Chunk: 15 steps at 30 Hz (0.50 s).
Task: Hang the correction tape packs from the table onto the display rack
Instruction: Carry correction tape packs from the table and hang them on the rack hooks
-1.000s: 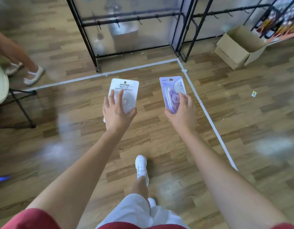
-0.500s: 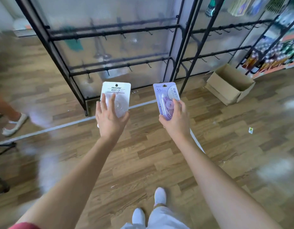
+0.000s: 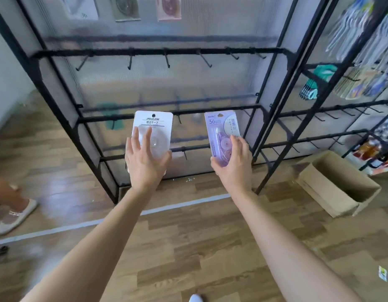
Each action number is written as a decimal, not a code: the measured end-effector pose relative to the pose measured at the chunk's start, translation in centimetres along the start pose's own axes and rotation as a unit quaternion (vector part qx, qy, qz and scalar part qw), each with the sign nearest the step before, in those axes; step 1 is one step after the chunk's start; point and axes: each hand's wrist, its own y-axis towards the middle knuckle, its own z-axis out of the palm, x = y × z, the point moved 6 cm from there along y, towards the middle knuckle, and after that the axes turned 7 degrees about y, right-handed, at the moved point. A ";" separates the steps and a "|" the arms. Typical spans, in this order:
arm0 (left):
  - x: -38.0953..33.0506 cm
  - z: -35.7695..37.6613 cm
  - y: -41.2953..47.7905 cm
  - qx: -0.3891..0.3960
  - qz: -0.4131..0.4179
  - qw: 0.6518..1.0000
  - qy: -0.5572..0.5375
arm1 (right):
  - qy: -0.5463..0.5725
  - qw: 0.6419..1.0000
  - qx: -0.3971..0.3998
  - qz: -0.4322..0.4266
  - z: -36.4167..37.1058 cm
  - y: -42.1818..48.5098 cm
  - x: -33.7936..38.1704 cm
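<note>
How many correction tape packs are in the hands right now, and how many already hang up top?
2 in hand: white pack in the left hand, purple pack in the right hand. About 3 blurred packs hang at the rack's top edge; more may be cropped.

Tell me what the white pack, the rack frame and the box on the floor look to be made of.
White pack: matte white card with a clear plastic blister, likely; the bubble shows through under the left hand.
Rack frame: thin black tubing, probably painted metal, with a dull finish.
Box: plain brown corrugated cardboard, judging by its open flaps and raw colour.
</note>
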 end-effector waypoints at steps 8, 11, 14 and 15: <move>-1.9 1.4 13.1 -0.064 0.021 0.998 -0.002 | 0.048 0.996 -0.034 -0.064 4.1 13.4 2.9; -2.5 1.8 17.3 -0.086 0.044 0.995 -0.009 | 0.063 0.993 -0.057 -0.077 5.4 17.1 3.5; -2.9 1.7 21.1 -0.102 0.059 0.993 -0.011 | 0.078 0.991 -0.073 -0.086 6.7 20.7 4.4; -3.0 1.6 22.3 -0.108 0.063 0.992 -0.011 | 0.082 0.990 -0.076 -0.087 7.0 21.7 4.8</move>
